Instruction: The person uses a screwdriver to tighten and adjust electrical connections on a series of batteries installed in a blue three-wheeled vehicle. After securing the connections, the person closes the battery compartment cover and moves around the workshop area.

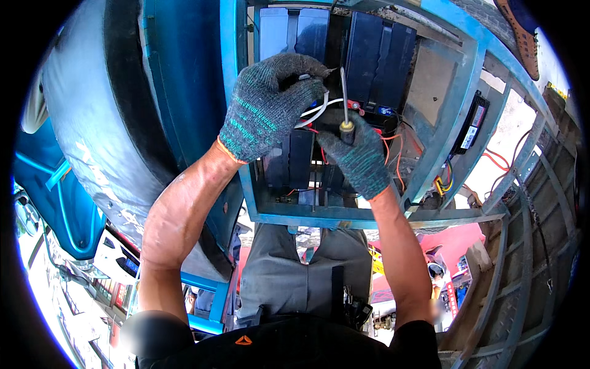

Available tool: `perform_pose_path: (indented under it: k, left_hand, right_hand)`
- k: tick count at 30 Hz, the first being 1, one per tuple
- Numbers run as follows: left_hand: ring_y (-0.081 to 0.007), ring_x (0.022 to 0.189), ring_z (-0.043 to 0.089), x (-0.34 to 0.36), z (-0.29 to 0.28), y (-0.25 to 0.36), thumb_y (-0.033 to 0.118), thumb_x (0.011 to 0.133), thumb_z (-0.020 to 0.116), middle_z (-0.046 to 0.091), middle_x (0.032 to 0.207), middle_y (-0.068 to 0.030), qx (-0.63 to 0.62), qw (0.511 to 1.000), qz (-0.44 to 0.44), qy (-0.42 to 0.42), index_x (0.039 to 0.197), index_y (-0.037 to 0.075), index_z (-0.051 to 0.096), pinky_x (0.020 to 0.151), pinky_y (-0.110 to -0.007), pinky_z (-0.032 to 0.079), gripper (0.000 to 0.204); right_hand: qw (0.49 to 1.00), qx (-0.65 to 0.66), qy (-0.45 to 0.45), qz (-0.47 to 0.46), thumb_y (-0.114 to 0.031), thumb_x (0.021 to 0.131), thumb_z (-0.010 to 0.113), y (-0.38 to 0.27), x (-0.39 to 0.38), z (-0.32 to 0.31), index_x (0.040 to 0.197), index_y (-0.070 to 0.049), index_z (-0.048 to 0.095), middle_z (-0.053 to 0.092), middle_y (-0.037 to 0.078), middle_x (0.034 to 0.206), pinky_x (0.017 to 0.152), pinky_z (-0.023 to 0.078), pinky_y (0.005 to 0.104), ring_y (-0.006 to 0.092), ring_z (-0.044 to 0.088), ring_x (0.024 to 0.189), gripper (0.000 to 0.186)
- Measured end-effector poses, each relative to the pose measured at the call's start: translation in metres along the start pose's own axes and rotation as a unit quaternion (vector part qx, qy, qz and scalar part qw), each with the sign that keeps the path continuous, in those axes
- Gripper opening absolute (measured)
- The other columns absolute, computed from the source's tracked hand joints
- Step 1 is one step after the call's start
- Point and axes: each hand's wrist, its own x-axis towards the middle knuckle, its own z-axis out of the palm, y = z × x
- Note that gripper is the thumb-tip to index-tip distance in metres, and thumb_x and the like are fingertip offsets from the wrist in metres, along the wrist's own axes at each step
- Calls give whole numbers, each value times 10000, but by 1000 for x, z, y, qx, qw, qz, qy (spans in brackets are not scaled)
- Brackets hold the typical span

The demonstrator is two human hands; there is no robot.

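My left hand [270,104], in a dark knit glove with green marks, is closed over the upper left battery [295,31], pinching something small that I cannot make out. A white wire [316,117] loops beside its fingers. My right hand [353,150], gloved too, grips a screwdriver [343,98] with a yellow-and-black handle, its shaft pointing upward between the hands. A second battery [378,61] is at upper right, with a red terminal piece [354,106] near the screwdriver. Another battery [289,163] and orange wires [396,163] lie lower in the frame's bay.
A blue metal frame [307,216] surrounds the batteries. A long black module [470,123] with coloured wires is on the right. A grey padded seat [123,154] and blue bodywork fill the left. Ribbed metal [522,258] is at the far right; my legs are below the frame.
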Motion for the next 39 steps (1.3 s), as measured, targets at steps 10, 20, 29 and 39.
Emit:
perform_pose_path:
  k: [10,20,29,39]
  left_hand:
    - [-188,978,755,-3,2,5,127,937,753,774,1080,-111,-42,999,-9,-16,1219,53,745,867,-347,634,292]
    - [-254,867,746,-3,22,-29,154,933,717,758,967,-147,213,974,-65,-52,1066,45,749,808,-376,633,175]
    - [-318,920,739,-2,28,-54,166,923,702,758,1013,-188,319,938,-115,-68,1082,46,754,861,-418,604,206]
    - [-318,880,747,0,23,-71,199,924,726,769,992,-175,364,926,-97,-32,1062,39,759,814,-417,618,214]
  right_hand:
    - [985,151,-16,86,-234,915,790,31,10,50,1182,-66,726,743,47,930,641,573,290,147,703,737,322]
    - [929,287,129,192,-121,937,728,38,19,9,1255,-56,704,768,119,976,590,609,313,179,724,703,326]
    - [968,158,114,161,-112,885,745,37,5,14,1311,-78,670,716,54,921,569,555,241,123,668,689,434]
    - [980,-166,26,107,-238,902,694,42,39,-4,1318,-65,658,747,188,1048,875,575,451,340,731,975,451]
